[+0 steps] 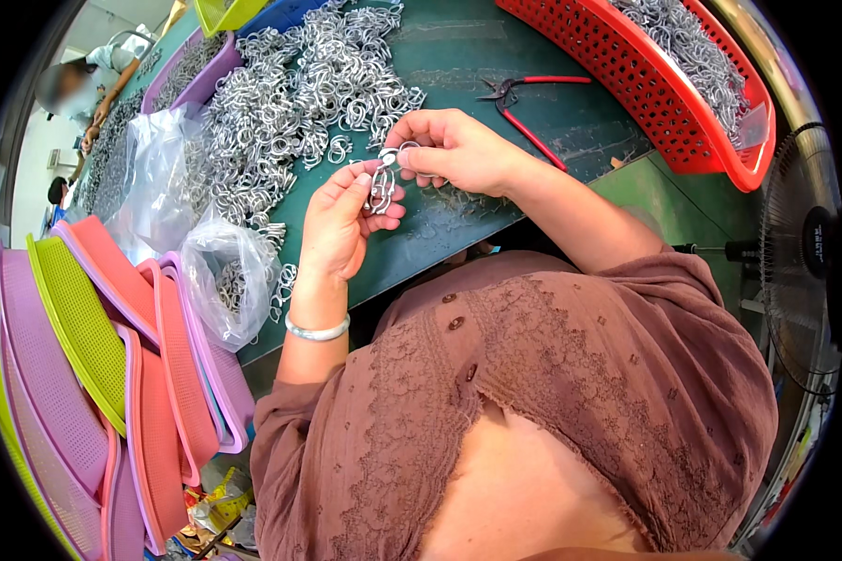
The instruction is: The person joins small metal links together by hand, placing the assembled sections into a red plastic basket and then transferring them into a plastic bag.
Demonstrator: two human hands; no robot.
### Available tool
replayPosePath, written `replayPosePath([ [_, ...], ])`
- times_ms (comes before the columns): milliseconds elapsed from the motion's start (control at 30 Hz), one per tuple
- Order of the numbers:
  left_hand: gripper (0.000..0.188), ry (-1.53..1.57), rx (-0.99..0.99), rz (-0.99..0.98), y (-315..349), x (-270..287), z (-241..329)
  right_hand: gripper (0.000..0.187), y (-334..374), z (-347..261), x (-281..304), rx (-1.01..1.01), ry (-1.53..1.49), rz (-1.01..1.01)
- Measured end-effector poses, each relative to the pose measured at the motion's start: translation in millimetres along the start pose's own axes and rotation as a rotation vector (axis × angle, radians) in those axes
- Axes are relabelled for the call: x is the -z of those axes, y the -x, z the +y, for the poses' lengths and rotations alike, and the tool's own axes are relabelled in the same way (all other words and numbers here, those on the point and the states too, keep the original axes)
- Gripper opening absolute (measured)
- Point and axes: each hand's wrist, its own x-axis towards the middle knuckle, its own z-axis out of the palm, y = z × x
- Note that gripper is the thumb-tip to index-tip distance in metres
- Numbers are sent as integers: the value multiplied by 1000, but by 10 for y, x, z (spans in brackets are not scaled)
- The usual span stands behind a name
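Observation:
My left hand [339,220] is closed on a small silvery metal clasp [382,190], held upright above the table's near edge. At the clasp's top, my right hand [449,150] pinches a thin metal ring [407,154] between thumb and fingertips; the ring and clasp touch or nearly touch. Whether they are linked I cannot tell. Beyond my hands lies a large heap of similar silvery metal clasps [304,75]. Red-handled pliers [533,112] rest with their handles spread on the green table [458,61], to the right of the heap.
A red perforated basket [664,131] full of metal pieces stands at the far right. Clear plastic bags [225,280] sit at the left, beside stacked coloured baskets [75,346]. A fan [800,234] stands at the right. Another person [94,79] works at the far left.

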Motion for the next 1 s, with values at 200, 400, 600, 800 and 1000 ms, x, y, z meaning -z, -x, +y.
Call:
replayPosePath([
  [200, 19, -19, -11, -15, 14, -19, -2, 14, -8, -29, -3, -49, -10, 20],
  [400, 20, -93, -38, -17, 29, 2, -8, 14, -18, -12, 17, -102, -115, 29],
  [600, 25, -67, -72, -17, 38, -23, -18, 14, -17, -6, 35, -117, -186, 57],
  [800, 23, -49, -120, 6, 23, -38, -39, 12, -13, 63, 49, -112, -320, 3],
  [1000, 21, -68, -120, 36, 9, -64, -53, 13, -31, 125, 17, -46, -298, 78],
])
